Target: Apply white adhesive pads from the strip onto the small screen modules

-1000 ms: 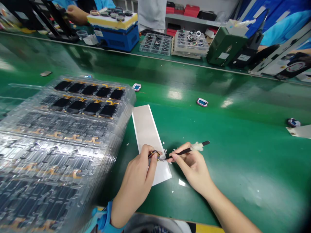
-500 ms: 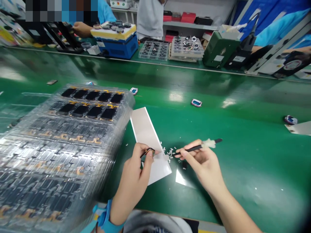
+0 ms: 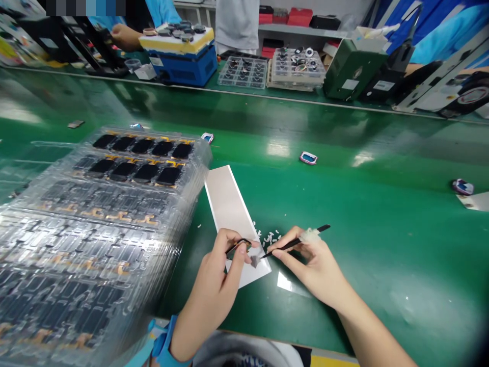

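Note:
My left hand (image 3: 216,278) is closed around a small dark-edged display part (image 3: 232,247), pinched between thumb and fingers and partly hidden by them. My right hand (image 3: 315,262) grips black tweezers (image 3: 287,246) with pale wrapping (image 3: 310,235) round the upper part. At their tip is a small greyish piece (image 3: 255,261), close to my left fingertips; whether it touches the display part I cannot tell. Beneath my left hand lies a long pale sheet with white edges (image 3: 229,201). Several tiny white bits (image 3: 270,238) are scattered beside it.
Stacked clear trays (image 3: 153,201) of black display parts fill the left. Small blue-faced cases lie farther off, one in the middle (image 3: 308,157) and one at right (image 3: 463,186). A transparent film piece (image 3: 292,283) lies near my right hand. A blue machine (image 3: 187,63) and co-workers are across the bench.
My right hand has moved left and slightly down, bringing the tweezers' tip from beside the white bits to just by my left fingertips. My left hand has shifted slightly right.

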`<state>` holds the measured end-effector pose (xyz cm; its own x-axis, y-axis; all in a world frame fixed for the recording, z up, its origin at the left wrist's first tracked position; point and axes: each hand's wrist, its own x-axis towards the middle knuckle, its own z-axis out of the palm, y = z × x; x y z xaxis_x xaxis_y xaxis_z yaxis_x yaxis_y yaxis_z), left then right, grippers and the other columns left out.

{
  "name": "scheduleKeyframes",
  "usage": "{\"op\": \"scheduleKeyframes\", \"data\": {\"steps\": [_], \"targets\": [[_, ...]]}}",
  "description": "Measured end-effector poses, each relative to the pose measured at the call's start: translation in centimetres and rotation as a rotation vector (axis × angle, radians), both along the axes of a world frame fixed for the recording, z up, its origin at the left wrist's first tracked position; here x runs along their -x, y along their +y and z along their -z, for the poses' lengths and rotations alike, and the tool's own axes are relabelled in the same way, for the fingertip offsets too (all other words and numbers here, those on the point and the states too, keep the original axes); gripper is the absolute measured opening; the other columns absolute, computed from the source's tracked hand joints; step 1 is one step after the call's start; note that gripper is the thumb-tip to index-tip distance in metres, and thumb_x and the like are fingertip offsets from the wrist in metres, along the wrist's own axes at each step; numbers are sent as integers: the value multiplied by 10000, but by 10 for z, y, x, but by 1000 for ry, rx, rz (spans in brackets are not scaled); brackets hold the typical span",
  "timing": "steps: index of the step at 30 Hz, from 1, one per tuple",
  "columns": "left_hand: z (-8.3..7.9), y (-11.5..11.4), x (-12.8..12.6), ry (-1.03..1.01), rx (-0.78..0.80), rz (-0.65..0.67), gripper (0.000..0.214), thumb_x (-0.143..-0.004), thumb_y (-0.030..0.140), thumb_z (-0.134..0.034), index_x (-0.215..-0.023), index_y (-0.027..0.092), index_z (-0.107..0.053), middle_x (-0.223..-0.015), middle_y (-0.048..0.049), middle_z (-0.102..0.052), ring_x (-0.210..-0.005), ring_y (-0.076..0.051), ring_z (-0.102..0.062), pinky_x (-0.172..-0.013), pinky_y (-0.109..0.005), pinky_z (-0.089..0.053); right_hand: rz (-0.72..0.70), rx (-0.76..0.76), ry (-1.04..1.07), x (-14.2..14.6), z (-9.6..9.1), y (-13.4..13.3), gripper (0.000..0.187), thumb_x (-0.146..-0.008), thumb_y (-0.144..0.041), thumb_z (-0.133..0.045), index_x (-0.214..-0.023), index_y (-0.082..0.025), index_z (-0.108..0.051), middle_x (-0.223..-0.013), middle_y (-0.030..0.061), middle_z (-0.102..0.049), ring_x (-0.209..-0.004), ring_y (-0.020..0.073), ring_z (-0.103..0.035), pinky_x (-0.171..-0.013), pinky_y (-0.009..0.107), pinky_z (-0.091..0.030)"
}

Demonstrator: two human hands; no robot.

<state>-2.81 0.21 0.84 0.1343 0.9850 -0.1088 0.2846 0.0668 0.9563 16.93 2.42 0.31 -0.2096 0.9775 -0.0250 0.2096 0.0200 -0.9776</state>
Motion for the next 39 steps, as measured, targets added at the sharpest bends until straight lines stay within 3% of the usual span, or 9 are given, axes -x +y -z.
{"op": "scheduleKeyframes", "data": {"steps": [6,13,23,30,33,36,39], "targets": [[1,0,-1,29,1,32,81,-1036,286,-403,-989,244,-453,-1074,-45,-688,-904,-155,-676,-803,-277,-484,105,57,-17,0,2,1,156,-836,-315,-685,-788,-173,-642,-757,47,-688,-634,154,-691,-610,277,-567],[1,-1,-7,137,4,92,104,-1040,301,-369,-1021,250,-458,-1045,-45,-694,-877,-181,-691,-707,-264,-479,130,125,29,0,2,2,230,-804,-378,-724,-799,-184,-601,-677,39,-692,-627,173,-708,-587,277,-570],[3,0,-8,302,-90,143,98,-1028,247,-348,-1025,254,-446,-964,-18,-702,-821,-197,-705,-690,-279,-484,24,337,262,0,-1,3,294,-774,-422,-771,-785,-175,-613,-729,38,-720,-714,155,-720,-741,303,-605],[2,0,-10,405,-131,176,134,-1027,235,-326,-1058,252,-455,-899,-11,-707,-706,-212,-696,-610,-288,-461,-54,378,340,2,2,0,253,-789,-361,-770,-797,-179,-593,-689,5,-699,-673,133,-715,-693,259,-591],[3,0,-10,379,-100,153,125,-1029,248,-331,-1053,252,-453,-923,-19,-717,-761,-217,-715,-637,-293,-478,-27,301,280,-2,-4,1,203,-822,-334,-737,-808,-176,-610,-708,19,-698,-674,133,-712,-673,244,-587],[4,1,-10,345,-76,123,97,-1029,263,-348,-1028,254,-444,-980,-30,-728,-814,-217,-732,-651,-287,-489,54,69,123,-8,-12,-2,108,-873,-275,-676,-842,-185,-623,-806,34,-681,-708,130,-700,-674,240,-586],[6,3,-10,326,-81,111,90,-1027,260,-357,-1015,254,-445,-996,-30,-732,-817,-214,-737,-652,-282,-489,-66,-171,-71,-14,-15,-15,53,-903,-166,-621,-924,-214,-615,-879,37,-682,-814,145,-699,-731,258,-587]]}}
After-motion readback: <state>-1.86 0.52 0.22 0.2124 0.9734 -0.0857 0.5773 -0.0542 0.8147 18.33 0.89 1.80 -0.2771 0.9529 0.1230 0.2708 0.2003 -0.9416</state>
